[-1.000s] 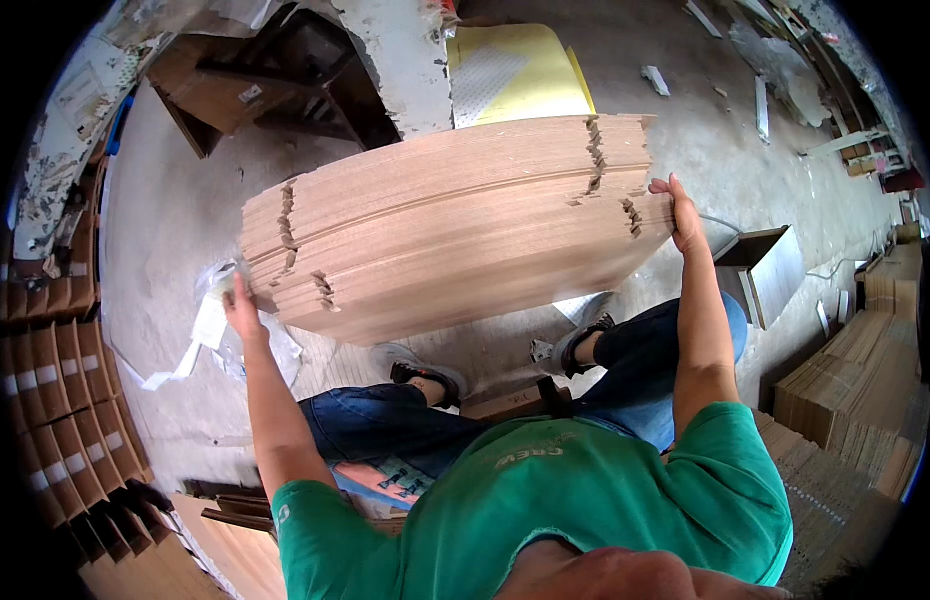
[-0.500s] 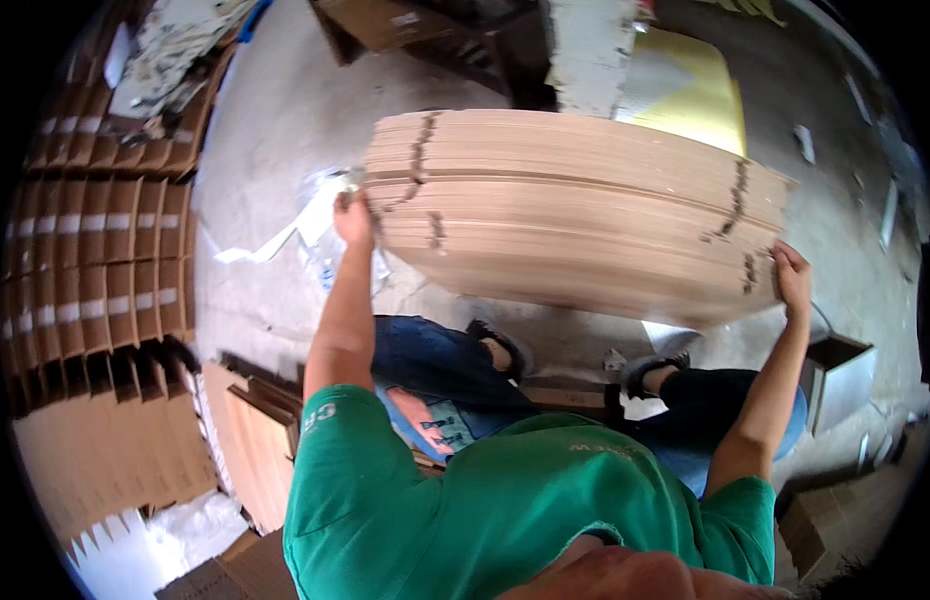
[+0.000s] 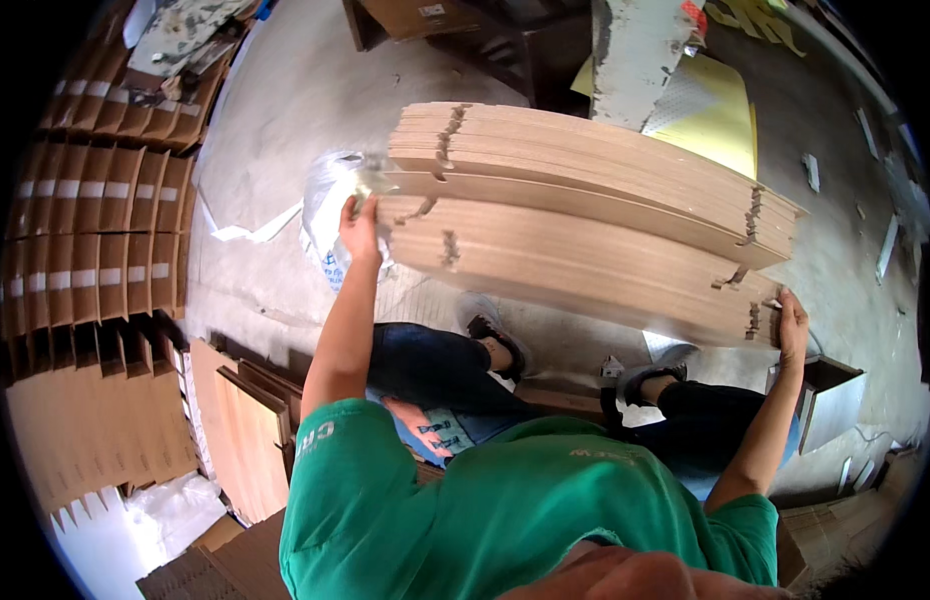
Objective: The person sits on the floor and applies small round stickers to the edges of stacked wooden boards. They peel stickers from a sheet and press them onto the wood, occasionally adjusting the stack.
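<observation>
A thick stack of brown cardboard sheets [image 3: 605, 165] with dark notches near both ends lies across the middle of the view. On its near side is a separate bundle of the same cardboard sheets [image 3: 585, 260], its lower edge blurred. My left hand [image 3: 360, 228] grips the bundle's left end, thumb uppermost. At the right end, my right hand [image 3: 793, 325] is closed round the corner, its fingers partly hidden behind. A wedge-shaped gap shows between the bundle and the farther stack. What supports the farther stack is hidden.
A crumpled white plastic bag [image 3: 330, 200] lies by my left hand. Slotted cardboard dividers [image 3: 110, 215] are stacked along the left. A yellow sheet [image 3: 710, 110] and a worn white board [image 3: 640, 60] are beyond the stack. An open metal box [image 3: 833, 400] stands at the right.
The near bundle has come apart from the farther stack and tipped toward me, opening a gap. My right hand has moved down and nearer; my left hand has shifted slightly.
</observation>
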Demonstrator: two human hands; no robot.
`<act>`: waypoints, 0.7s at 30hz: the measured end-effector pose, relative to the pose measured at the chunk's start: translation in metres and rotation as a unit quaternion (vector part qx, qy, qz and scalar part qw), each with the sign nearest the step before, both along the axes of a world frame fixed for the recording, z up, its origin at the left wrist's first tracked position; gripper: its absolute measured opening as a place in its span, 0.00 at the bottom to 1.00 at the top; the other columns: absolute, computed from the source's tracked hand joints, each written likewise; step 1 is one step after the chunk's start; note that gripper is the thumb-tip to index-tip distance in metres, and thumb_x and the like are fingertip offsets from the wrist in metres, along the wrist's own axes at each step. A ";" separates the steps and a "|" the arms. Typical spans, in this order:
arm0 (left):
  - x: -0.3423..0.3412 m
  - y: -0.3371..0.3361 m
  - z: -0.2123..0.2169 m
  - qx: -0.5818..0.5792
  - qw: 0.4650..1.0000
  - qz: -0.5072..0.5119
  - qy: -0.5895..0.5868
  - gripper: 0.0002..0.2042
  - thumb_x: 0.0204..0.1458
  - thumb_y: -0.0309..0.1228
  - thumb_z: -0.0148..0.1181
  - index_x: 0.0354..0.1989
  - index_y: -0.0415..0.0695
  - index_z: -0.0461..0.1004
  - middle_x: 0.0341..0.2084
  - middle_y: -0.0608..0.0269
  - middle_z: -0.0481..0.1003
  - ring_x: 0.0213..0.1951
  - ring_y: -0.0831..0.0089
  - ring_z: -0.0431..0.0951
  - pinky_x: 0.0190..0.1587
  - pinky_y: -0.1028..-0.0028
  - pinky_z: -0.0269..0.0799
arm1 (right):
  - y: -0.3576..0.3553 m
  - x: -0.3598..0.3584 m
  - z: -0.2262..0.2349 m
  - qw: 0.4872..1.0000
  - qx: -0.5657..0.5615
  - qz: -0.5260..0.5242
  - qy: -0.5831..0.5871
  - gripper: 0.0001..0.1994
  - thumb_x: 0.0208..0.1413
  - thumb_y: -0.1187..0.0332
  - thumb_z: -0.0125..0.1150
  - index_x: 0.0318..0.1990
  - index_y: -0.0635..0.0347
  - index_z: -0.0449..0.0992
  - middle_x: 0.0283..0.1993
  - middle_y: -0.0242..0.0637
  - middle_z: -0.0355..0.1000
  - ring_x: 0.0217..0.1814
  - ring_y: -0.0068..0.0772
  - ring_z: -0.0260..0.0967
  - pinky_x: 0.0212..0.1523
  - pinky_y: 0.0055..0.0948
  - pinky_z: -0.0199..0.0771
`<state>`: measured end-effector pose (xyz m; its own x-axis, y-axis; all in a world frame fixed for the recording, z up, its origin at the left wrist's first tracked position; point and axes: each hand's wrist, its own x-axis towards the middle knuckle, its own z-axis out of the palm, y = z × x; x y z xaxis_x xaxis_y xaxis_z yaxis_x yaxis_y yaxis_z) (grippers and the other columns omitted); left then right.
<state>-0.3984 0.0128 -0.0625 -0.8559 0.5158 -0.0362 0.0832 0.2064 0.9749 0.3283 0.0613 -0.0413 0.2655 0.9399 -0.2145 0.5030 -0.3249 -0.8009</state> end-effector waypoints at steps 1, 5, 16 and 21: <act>-0.001 -0.012 -0.001 0.008 1.000 0.010 -0.017 0.27 0.42 0.35 0.65 0.50 0.36 0.66 0.41 0.58 0.71 0.37 0.72 0.70 0.42 0.76 0.65 | -0.009 -0.013 0.013 1.000 0.001 0.001 0.030 0.21 0.55 0.56 0.52 0.44 0.69 0.73 0.40 0.34 0.72 0.43 0.24 0.65 0.49 0.22 0.61; -0.018 -0.034 -0.009 0.142 0.961 0.052 -0.232 0.16 0.44 0.28 0.60 0.42 0.33 0.72 0.32 0.59 0.74 0.32 0.71 0.72 0.37 0.72 0.68 | -0.045 -0.016 0.024 0.999 -0.049 0.014 0.018 0.19 0.56 0.55 0.53 0.38 0.65 0.77 0.32 0.28 0.72 0.38 0.18 0.63 0.44 0.19 0.62; 0.031 0.028 0.046 0.028 0.991 0.073 -0.106 0.20 0.36 0.16 0.50 0.44 0.30 0.70 0.34 0.54 0.71 0.33 0.68 0.72 0.35 0.72 0.70 | -0.071 -0.035 0.022 0.997 0.020 -0.030 -0.075 0.16 0.56 0.59 0.55 0.39 0.66 0.76 0.29 0.37 0.75 0.34 0.20 0.67 0.39 0.21 0.67; 0.047 0.052 0.062 0.027 0.992 0.047 -0.113 0.24 0.33 0.14 0.49 0.46 0.30 0.68 0.34 0.53 0.71 0.33 0.66 0.72 0.36 0.70 0.70 | -0.078 -0.031 0.024 0.996 0.018 -0.015 -0.091 0.16 0.55 0.59 0.55 0.38 0.66 0.76 0.30 0.40 0.75 0.35 0.20 0.68 0.39 0.22 0.67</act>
<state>-0.3511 0.0646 -0.0006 -0.8731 0.4414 -0.2071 -0.1561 0.1493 0.9764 0.2972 -0.0167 -0.0172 0.3250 0.9373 -0.1262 0.6320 -0.3145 -0.7083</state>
